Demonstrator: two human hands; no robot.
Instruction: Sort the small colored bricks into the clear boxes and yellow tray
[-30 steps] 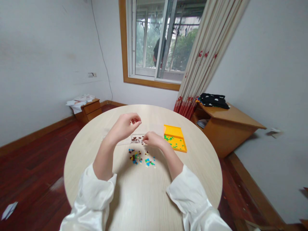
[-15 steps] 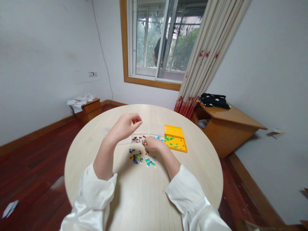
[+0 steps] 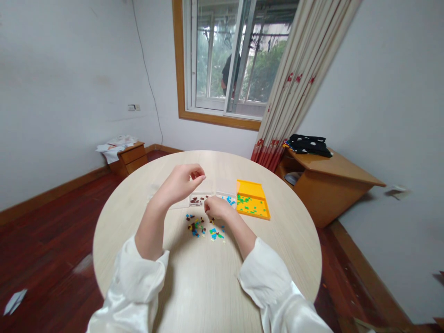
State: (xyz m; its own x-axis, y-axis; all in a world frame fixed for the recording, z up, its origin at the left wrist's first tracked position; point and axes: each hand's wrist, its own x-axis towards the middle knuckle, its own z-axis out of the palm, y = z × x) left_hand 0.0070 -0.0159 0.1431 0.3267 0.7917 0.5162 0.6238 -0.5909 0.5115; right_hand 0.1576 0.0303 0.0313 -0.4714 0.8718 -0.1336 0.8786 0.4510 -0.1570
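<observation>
My left hand (image 3: 183,182) hovers above the open clear boxes, its fingers curled and tips together; whatever they may hold is too small to see. Below it, my right hand (image 3: 217,207) pinches at the near edge of a clear box with small brown bricks (image 3: 197,200) inside; its fingertips are partly hidden. Just beside that hand lie blue bricks (image 3: 230,200) in another clear box. A mixed pile of small brown, blue, yellow and green bricks (image 3: 196,227) rests on the table nearer me. Right of it is a smaller group of blue and green bricks (image 3: 214,232).
An open yellow box (image 3: 250,187) with green bricks (image 3: 247,200) stands right of the clear boxes. Everything is on a round pale wooden table (image 3: 208,286). A wooden desk (image 3: 333,178) with dark cloth stands beyond on the right, a small cabinet (image 3: 133,157) on the left.
My right hand has shifted slightly left, its fingers curling more beside the brown bricks' box. My left hand stays where it was.
</observation>
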